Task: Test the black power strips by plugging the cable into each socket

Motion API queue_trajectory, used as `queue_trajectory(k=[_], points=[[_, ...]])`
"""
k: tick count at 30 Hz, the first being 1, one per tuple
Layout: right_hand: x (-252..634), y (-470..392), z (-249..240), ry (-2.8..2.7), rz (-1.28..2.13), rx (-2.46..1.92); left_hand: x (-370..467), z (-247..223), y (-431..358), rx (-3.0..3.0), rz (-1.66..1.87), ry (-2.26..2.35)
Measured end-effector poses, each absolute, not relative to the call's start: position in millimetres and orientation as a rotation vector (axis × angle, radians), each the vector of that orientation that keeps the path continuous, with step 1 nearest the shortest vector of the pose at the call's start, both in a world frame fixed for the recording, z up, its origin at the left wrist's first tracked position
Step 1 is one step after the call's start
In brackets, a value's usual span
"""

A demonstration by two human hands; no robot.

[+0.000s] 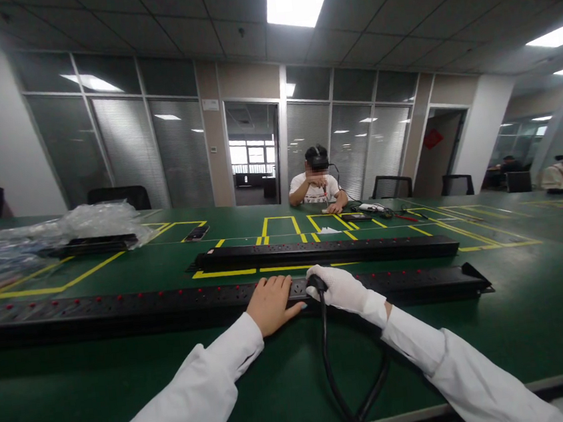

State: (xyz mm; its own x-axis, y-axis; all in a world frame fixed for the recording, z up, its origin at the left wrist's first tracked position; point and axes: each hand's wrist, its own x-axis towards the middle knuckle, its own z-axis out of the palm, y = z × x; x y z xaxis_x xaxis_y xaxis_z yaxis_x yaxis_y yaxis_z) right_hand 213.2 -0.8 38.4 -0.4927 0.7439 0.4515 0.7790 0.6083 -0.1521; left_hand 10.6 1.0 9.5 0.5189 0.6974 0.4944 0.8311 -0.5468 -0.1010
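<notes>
A long black power strip with a row of sockets and red dots lies across the table before me. My left hand, bare, rests on it with the fingers laid over the top and the thumb spread apart. In a white glove, my right hand grips a black plug at the sockets, just right of my left hand. Whether the plug's pins are inside a socket is hidden. From the plug a thick black cord hangs down over the near table edge, crossing itself.
A second black power strip lies just behind the first. Clear plastic wrapping is heaped at the left. Yellow tape lines mark the green table. Across it sits a person wearing a headset, near some cables.
</notes>
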Motion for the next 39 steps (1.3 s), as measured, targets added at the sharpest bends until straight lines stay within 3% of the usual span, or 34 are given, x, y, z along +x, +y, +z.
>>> queue_trajectory(k=[39], points=[[221,15,42,-2.374,0.001,-1.151,14,-5,20,-2.461,-0.640,-1.055]])
